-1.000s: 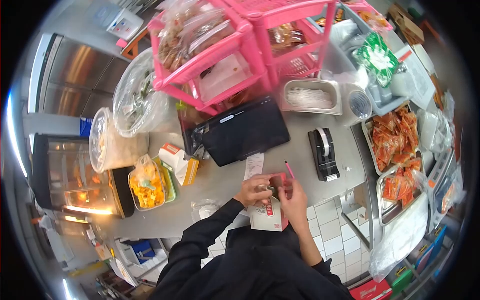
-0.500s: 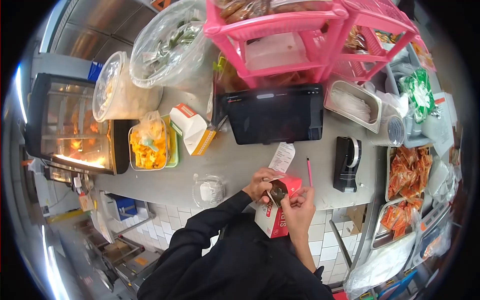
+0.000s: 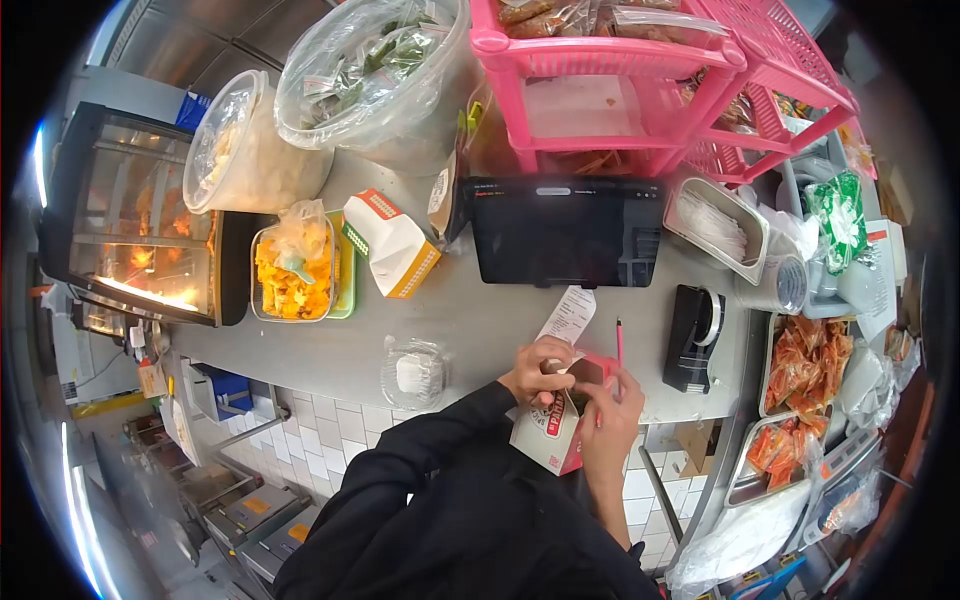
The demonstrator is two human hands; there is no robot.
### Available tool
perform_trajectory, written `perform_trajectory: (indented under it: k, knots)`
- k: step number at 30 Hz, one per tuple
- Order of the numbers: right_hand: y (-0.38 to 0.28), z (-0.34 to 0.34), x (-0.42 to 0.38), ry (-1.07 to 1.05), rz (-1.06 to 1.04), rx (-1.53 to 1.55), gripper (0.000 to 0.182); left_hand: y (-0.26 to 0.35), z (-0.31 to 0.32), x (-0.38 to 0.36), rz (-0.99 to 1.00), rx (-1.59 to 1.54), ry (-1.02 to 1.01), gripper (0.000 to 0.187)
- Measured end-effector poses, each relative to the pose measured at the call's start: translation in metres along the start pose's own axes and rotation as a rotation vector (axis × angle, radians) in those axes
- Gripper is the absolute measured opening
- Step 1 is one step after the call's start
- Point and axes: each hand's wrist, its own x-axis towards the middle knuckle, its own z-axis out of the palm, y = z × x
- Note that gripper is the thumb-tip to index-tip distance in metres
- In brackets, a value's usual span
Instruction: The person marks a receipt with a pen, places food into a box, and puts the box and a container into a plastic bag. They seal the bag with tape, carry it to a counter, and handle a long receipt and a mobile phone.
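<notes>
A red and white cardboard takeaway box (image 3: 545, 440) with printed lettering stands at the counter's near edge, close to my body. Its top is partly raised, and a dark gap shows between my fingers. My left hand (image 3: 538, 373) pinches the box's top edge from the left. On the right side, my right hand (image 3: 610, 408) grips the upper rim with thumb and fingers. What lies inside the box is hidden. Just beyond my hands is a printed receipt (image 3: 568, 312), and a pink pencil (image 3: 619, 342) lies right of it.
A tablet (image 3: 565, 232) stands behind the receipt, with a black tape dispenser (image 3: 692, 340) to its right. Left are a clear plastic container (image 3: 415, 374), a white-and-orange carton (image 3: 390, 245) and a tray of yellow food (image 3: 292, 270). A pink rack (image 3: 610, 60) rises at the back.
My hands have turned the box slightly, so its white printed side shows more. The fingers have shifted closer together over its top. The whole view has shifted a little.
</notes>
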Motion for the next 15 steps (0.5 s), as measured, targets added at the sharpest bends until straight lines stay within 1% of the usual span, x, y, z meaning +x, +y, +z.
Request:
perform_trajectory:
  k: [2, 3, 5, 6, 8, 10, 12, 14, 15]
  knots:
    - [-0.006, -0.003, 0.009, -0.105, -0.085, -0.258, 0.026, 0.002, 0.004, 0.004, 0.08, 0.042, 0.038, 0.057]
    - [-0.01, -0.006, 0.014, -0.099, -0.077, -0.266, 0.026, 0.003, 0.004, 0.004, 0.082, 0.03, 0.037, 0.057]
    - [-0.016, -0.011, 0.024, -0.302, 0.027, -0.358, 0.027, 0.005, 0.003, 0.005, 0.072, 0.074, 0.014, 0.058]
    - [-0.016, -0.01, 0.027, -0.292, 0.036, -0.365, 0.027, 0.005, 0.003, 0.005, 0.09, 0.083, 0.006, 0.061]
    - [-0.013, -0.008, 0.031, -0.419, -0.005, -0.524, 0.023, 0.005, 0.006, 0.006, 0.107, 0.069, 0.029, 0.061]
    - [-0.003, -0.002, 0.029, -0.418, -0.022, -0.565, 0.022, 0.008, 0.009, 0.006, 0.113, 0.07, 0.064, 0.063]
    - [0.007, 0.002, 0.027, -0.428, -0.038, -0.599, 0.021, 0.013, 0.01, 0.003, 0.113, 0.069, 0.055, 0.064]
    - [0.013, 0.003, 0.027, -0.595, 0.028, -0.467, 0.016, 0.017, 0.009, 0.001, 0.134, 0.089, 0.033, 0.069]
    - [0.012, -0.001, 0.025, -0.594, 0.032, -0.465, 0.016, 0.017, 0.01, -0.002, 0.133, 0.088, 0.029, 0.069]
